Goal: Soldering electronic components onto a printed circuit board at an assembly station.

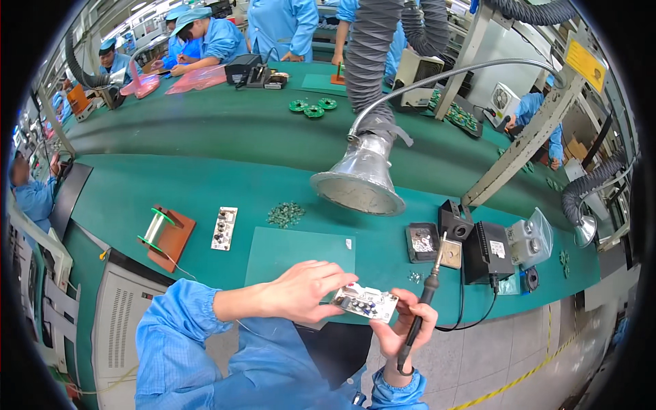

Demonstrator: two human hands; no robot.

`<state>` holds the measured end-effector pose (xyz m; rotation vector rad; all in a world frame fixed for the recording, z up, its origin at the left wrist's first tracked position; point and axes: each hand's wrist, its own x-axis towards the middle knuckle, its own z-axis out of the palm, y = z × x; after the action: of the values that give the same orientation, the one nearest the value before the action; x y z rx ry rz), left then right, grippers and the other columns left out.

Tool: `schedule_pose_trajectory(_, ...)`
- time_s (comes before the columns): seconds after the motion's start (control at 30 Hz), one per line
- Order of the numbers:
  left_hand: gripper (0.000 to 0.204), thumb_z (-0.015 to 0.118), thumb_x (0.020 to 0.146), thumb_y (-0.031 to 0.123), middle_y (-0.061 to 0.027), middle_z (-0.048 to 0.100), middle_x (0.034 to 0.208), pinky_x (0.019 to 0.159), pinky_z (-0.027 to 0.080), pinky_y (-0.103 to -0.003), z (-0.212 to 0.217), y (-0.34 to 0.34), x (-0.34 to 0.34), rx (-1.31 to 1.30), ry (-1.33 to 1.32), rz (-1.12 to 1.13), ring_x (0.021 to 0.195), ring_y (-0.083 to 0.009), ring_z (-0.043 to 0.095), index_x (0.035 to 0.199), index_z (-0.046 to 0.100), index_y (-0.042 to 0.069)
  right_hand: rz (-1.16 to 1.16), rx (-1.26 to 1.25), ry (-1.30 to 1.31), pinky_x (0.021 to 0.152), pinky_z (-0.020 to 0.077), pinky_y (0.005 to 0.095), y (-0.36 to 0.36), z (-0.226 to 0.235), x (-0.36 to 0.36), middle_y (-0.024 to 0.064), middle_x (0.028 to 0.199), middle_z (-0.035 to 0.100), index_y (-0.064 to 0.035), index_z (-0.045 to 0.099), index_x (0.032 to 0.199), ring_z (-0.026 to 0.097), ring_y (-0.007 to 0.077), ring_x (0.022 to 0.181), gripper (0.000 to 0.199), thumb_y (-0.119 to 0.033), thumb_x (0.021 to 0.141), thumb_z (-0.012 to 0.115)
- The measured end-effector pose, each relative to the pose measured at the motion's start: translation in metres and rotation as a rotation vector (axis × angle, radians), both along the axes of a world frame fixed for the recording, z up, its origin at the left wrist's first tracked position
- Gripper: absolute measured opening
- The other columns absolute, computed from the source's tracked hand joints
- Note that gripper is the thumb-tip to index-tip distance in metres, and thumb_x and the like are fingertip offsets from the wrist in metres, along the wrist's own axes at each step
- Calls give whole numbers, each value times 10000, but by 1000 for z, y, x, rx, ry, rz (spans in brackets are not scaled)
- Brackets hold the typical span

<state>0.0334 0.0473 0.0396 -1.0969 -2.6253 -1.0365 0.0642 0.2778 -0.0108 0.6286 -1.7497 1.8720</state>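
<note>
A small white circuit board [366, 303] with dark and metallic parts on it is held up over the front edge of the green bench. My left hand [294, 290] grips its left end between thumb and fingers. At its right end, my right hand [408, 326] pinches the board with thumb and finger. That same hand also carries a black soldering iron [418, 318], tip pointing up and away. Below the board lies a flat green mat [294, 249] with a small white piece near its right side. Another white circuit board [224, 229] rests left of the mat.
A solder wire spool on a brown stand [166, 238] sits at left. Small parts lie in a heap [285, 214] behind the mat. A metal fume hood [359, 179] hangs overhead. To the right are a parts tray [423, 242] and a black soldering station [488, 253]. Co-workers sit and stand beyond.
</note>
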Motion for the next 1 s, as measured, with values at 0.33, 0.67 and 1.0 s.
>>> schedule_pose_trajectory(0.33,657,831,719,110,-166,658,1046,790,550,-372,1,19,12,329,-163,-51,933,-302,672,1287,537,-41,75,-112,-28,1001,487,468,-23,-6,6,196,1300,558,-77,397,1246,578,320,1195,751,-197,706,905)
schedule_pose_trajectory(0.67,643,822,715,52,-153,658,1064,810,555,-361,-5,33,17,420,-150,-19,900,-261,662,1282,536,-49,99,-215,-181,936,527,433,-33,-2,11,235,1253,571,-45,374,1277,608,300,1125,755,-38,693,854)
schedule_pose_trajectory(1.0,617,817,704,50,-178,651,1135,828,557,-378,-12,26,21,368,-120,40,978,-304,673,1250,545,-44,66,-174,-163,942,524,420,-33,-10,5,244,1253,571,-64,405,1251,618,279,1101,729,3,669,840)
